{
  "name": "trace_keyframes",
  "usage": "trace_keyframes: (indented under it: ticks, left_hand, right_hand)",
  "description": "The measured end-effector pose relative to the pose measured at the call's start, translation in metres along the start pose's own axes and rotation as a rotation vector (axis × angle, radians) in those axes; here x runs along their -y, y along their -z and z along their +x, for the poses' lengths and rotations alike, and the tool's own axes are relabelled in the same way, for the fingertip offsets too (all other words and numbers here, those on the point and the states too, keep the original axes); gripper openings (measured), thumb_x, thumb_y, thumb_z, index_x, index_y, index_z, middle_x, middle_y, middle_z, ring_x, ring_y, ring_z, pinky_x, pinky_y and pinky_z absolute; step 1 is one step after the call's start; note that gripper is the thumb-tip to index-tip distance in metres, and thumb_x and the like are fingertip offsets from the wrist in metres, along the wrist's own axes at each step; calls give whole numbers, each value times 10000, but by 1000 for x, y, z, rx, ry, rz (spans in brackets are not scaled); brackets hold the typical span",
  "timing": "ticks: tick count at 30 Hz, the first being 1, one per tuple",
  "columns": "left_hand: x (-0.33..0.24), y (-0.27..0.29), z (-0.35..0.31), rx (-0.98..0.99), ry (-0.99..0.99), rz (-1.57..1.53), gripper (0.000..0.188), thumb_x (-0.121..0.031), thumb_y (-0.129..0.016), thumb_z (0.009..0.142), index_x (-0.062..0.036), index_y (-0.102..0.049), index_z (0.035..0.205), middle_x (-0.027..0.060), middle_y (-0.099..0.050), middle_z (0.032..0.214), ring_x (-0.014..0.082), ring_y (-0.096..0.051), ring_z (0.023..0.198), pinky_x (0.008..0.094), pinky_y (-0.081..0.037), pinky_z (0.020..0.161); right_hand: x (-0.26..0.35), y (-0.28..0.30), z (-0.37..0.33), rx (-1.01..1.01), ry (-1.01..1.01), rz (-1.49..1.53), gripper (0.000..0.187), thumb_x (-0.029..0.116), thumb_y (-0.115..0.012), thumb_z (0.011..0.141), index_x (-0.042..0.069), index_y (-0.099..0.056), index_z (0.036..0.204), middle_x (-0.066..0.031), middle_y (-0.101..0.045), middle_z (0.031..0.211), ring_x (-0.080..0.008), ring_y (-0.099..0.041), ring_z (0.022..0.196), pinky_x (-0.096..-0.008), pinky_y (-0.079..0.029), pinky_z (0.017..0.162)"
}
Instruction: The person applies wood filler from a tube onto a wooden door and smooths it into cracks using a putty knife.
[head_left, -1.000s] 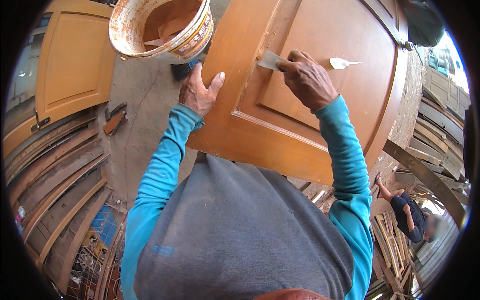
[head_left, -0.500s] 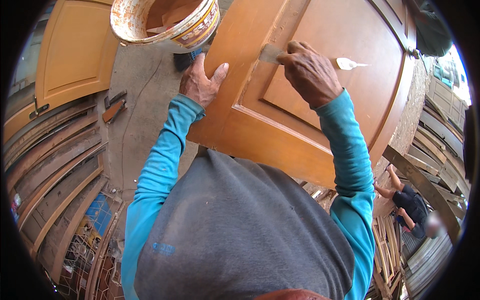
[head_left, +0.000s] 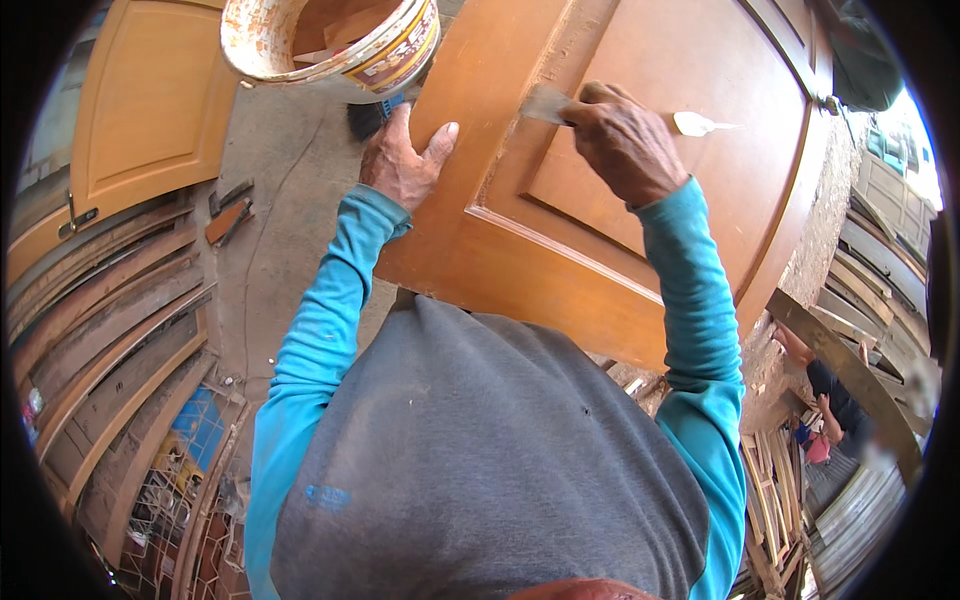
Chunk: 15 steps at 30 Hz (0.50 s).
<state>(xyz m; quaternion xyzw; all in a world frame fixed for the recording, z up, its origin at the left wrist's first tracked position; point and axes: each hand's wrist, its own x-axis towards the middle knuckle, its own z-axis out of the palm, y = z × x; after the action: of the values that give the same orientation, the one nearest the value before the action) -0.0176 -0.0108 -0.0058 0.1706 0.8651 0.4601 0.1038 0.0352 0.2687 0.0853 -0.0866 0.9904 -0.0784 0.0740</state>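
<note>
On the wooden door, the scraper sits at the panel border; the right grip is closed around the scraper; the left grip contacts the door's left edge, its closure indeterminable.

Stacked boards line a grey, perhaps concrete floor.

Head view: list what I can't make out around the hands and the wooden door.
All in the head view:
- Handle of the scraper: hidden by the right hand.
- Far end of the wooden door: cut off by the top edge.
- Far rim of the bucket: cut off by the top edge.
- Dark-and-blue object: partly hidden by the bucket and left hand.
</note>
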Motion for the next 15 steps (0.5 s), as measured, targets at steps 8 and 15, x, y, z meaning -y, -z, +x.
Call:
trace_keyframes:
  ticks: [8, 15]
  left_hand:
    - [-6, 2, 0, 35, 44, 22, 550, -439, -723, 1005, 26, -604, 1274, 267, -724, 1224, 452, -705, 1124, 507, -565, 979]
    - [2, -1, 0, 35, 61, 54, 588, -448, -733, 999, 37, -598, 1303, 273, -721, 1235, 457, -700, 1140, 502, -561, 994]
  right_hand:
    - [-13, 6, -12, -19, -42, 34, 201, 71, -722, 904, 55, -791, 1092, -100, -723, 1051, -314, -706, 1018, -437, -589, 835]
    - [-12, 5, -11, -56, -41, 48, 197, 83, -732, 901, 60, -791, 1087, -100, -720, 1044, -314, -704, 1017, -435, -589, 841]
